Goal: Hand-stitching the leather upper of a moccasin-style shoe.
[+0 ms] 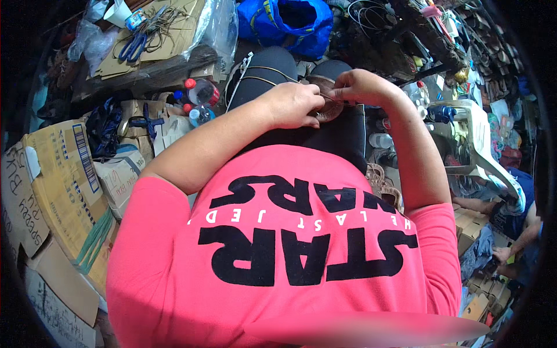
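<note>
On my lap, between my dark-clad knees, lies a brown rounded piece (329, 109) that looks like part of a sandal. My left hand (297, 104) is closed at its left side, fingers curled over the edge. Over its upper right edge, my right hand (361, 88) pinches with thumb and fingers. A thin tan cord (268, 70) loops across my left knee and runs to my hands. My fingers partly cover the brown piece, so its full shape is hidden.
A blue bag (284, 26) stands ahead. Blue-handled scissors (133, 47) lie on a cardboard-topped table at far left. Bottles (202, 93) and cardboard boxes (64, 180) crowd my left. A brown woven sandal (380, 181), white plastic chair (484, 145) and another person's hand (502, 254) are right.
</note>
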Demonstrator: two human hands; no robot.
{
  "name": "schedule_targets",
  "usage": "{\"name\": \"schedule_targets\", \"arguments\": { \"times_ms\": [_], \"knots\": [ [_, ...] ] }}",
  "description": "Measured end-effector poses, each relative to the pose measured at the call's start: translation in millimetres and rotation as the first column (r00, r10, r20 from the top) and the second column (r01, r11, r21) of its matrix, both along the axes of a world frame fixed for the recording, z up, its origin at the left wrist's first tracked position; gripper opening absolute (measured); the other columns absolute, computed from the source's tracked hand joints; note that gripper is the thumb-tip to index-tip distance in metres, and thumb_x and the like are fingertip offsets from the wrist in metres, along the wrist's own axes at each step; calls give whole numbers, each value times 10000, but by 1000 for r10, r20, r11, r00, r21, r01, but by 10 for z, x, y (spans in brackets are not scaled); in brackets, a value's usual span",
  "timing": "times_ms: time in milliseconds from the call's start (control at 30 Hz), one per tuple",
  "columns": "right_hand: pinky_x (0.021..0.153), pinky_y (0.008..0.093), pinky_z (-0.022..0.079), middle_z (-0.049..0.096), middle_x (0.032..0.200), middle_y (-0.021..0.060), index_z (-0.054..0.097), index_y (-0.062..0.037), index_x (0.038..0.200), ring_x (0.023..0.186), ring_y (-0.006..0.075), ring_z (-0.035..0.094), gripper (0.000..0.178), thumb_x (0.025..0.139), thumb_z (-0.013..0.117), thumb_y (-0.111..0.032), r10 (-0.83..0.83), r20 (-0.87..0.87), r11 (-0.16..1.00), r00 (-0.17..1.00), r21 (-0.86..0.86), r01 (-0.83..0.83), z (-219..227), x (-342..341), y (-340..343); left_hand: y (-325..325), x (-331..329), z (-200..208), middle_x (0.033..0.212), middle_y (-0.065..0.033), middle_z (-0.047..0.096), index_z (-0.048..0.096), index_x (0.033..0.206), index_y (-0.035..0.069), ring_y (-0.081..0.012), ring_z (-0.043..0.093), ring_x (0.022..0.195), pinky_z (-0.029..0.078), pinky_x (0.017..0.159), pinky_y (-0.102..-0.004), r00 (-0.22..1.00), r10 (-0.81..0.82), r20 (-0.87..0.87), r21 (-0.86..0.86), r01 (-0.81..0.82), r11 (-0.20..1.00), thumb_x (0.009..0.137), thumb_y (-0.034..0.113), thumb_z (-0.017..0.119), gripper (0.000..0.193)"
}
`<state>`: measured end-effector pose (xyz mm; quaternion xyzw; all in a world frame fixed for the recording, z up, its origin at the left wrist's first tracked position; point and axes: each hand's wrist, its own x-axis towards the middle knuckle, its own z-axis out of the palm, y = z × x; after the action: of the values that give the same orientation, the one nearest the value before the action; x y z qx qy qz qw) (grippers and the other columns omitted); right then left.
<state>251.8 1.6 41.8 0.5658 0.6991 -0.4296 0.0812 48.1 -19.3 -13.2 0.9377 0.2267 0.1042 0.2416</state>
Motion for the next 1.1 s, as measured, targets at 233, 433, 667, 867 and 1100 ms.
{"name": "schedule_targets", "arguments": {
  "times_ms": [233, 433, 667, 867, 1100],
  "knots": [
    [516, 213, 341, 529, 636, -50, 614, -47, 746, 572, 41, 445, 227, 818, 690, -248, -406, -450, 910, 796, -120, 397, -220, 155, -528, -28, -68, -7, 920, -86, 577, 562, 901, 105, -267, 631, 815, 502, 710, -382, 995, 72, -72, 181, -57, 982, 691, 384, 726, 386],
    [605, 250, 420, 618, 713, 14, 659, -14, 860, 663, 64, 500, 254, 846, 656, -267, -430, -312, 902, 847, -102, 420, -340, 331, -451, -136, 35, 52, 884, -91, 564, 533, 926, 84, -266, 616, 795, 480, 666, -380, 996, 79, 45, 179, -86, 980, 729, 372, 691, 383],
    [613, 283, 437, 601, 690, 71, 634, 4, 838, 653, 101, 513, 276, 844, 647, -271, -290, -379, 866, 879, 287, 409, -356, 173, -442, -192, 81, -72, 762, -65, 557, 529, 866, 100, -236, 617, 709, 449, 636, -358, 997, 63, 44, 266, -73, 961, 767, 363, 660, 310],
    [570, 217, 347, 483, 689, -51, 586, -28, 803, 649, 40, 417, 231, 890, 600, -242, -415, -357, 896, 837, -2, 443, -178, 136, -612, -197, 62, -101, 733, -49, 539, 531, 821, 106, -224, 609, 687, 438, 632, -350, 992, 39, 117, 308, -74, 948, 769, 347, 658, 277],
    [523, 268, 350, 463, 615, -27, 551, 15, 719, 611, 58, 392, 254, 866, 580, -190, -252, -291, 959, 923, 53, 278, -35, 284, -761, -191, 86, -42, 726, -56, 550, 539, 846, 110, -214, 617, 708, 444, 645, -345, 997, -8, 77, 298, -15, 954, 771, 348, 656, 275]
  ]
}}
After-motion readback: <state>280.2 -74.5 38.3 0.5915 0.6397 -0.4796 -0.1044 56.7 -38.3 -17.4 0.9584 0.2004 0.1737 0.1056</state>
